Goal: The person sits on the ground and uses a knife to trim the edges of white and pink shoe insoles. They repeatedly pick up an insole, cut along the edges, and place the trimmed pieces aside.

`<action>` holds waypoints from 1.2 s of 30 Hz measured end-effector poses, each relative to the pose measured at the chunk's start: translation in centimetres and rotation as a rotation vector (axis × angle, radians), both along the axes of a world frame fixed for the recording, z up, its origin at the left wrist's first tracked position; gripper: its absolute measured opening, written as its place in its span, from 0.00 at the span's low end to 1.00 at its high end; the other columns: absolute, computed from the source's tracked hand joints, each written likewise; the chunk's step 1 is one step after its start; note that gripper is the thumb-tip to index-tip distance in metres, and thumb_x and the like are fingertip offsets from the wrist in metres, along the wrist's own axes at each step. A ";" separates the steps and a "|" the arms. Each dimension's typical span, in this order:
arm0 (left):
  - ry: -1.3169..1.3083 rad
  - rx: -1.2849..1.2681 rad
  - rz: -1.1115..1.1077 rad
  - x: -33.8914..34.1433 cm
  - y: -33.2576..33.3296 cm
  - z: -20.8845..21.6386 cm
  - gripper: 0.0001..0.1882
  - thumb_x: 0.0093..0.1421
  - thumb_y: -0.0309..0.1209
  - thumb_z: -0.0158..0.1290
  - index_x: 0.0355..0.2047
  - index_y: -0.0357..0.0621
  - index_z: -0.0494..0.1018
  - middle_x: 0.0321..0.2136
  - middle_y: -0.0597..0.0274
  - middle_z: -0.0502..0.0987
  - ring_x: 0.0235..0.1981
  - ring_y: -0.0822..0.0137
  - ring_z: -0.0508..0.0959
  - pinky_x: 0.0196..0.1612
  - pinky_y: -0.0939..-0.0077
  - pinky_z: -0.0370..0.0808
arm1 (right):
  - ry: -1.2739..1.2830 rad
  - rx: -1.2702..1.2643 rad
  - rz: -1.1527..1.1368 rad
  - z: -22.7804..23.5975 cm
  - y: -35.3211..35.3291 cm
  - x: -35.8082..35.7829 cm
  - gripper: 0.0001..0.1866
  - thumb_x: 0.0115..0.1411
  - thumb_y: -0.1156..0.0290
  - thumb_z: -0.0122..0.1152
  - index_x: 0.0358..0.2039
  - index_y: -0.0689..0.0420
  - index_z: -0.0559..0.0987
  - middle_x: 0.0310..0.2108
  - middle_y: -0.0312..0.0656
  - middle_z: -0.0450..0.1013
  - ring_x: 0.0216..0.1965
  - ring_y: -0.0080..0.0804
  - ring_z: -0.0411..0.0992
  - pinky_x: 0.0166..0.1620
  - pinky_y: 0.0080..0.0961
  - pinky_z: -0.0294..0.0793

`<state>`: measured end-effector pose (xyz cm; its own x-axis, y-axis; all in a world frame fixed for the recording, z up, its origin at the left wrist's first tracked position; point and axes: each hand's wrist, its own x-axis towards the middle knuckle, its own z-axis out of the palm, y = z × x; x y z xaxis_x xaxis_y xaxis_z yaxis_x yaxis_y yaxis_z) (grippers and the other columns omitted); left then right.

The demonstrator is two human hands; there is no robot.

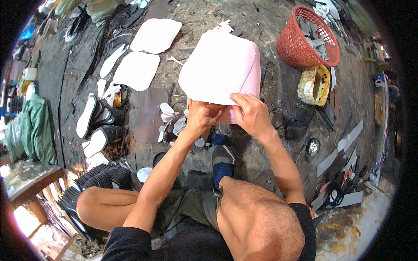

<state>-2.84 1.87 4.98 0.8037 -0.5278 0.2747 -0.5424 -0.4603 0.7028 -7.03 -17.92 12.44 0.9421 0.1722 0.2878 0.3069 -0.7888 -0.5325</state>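
Observation:
A large pale pink sheet (pixel 215 69) with rounded corners, nearly white in the light, lies in front of me. More pink material (pixel 251 71) shows along its right side and under its near edge. My right hand (pixel 252 114) pinches the near edge between thumb and fingers. At the same edge, further left, my left hand (pixel 202 116) is curled around the sheet, its fingertips partly hidden underneath. Two similar pale sheets, one (pixel 156 35) behind the other (pixel 137 70), lie flat on the floor to the left.
A red plastic basket (pixel 289 45) of grey scraps stands far right, beside a stained yellow container (pixel 308 89). Stacked shoe soles (pixel 98 141) and small white cutouts (pixel 167 115) lie left. A round metal dish (pixel 312 147) and grey strips (pixel 328 163) lie right.

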 end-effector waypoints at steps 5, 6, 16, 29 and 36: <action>-0.071 0.034 0.176 -1.7 -1.4 1.4 0.16 0.48 0.33 0.65 0.40 0.59 0.85 0.37 0.67 0.78 0.42 0.57 0.73 0.49 0.58 0.64 | 0.176 -0.003 0.065 -0.2 -1.2 3.1 0.10 0.58 0.72 0.56 0.37 0.64 0.79 0.35 0.54 0.77 0.40 0.52 0.76 0.45 0.46 0.75; -0.081 0.079 0.261 -2.8 -1.6 2.0 0.16 0.48 0.33 0.64 0.40 0.59 0.84 0.36 0.67 0.77 0.41 0.58 0.73 0.48 0.58 0.64 | 0.236 0.009 0.079 -0.2 -1.6 4.2 0.10 0.58 0.72 0.56 0.36 0.65 0.79 0.34 0.55 0.77 0.39 0.53 0.76 0.45 0.46 0.75; 0.064 -0.222 0.673 -6.3 -2.6 0.9 0.11 0.61 0.34 0.59 0.41 0.44 0.78 0.34 0.65 0.73 0.34 0.67 0.70 0.39 0.70 0.66 | 0.074 -0.256 0.025 0.7 1.0 -0.5 0.06 0.56 0.70 0.60 0.30 0.57 0.80 0.35 0.42 0.74 0.39 0.40 0.74 0.51 0.40 0.69; 0.943 -1.185 0.526 -1.6 -3.1 7.1 0.25 0.57 0.20 0.62 0.53 0.37 0.67 0.46 0.55 0.78 0.45 0.64 0.80 0.49 0.70 0.80 | 0.280 1.453 -0.457 0.5 1.3 -1.0 0.24 0.60 0.77 0.65 0.56 0.68 0.71 0.51 0.47 0.74 0.51 0.33 0.75 0.54 0.30 0.75; 1.065 -1.317 0.627 -4.1 -2.2 6.7 0.20 0.59 0.20 0.59 0.51 0.37 0.71 0.45 0.57 0.79 0.46 0.63 0.81 0.50 0.66 0.80 | 0.645 1.513 -0.450 -0.4 1.7 -1.9 0.15 0.57 0.80 0.66 0.46 0.64 0.79 0.43 0.43 0.79 0.41 0.30 0.79 0.45 0.27 0.80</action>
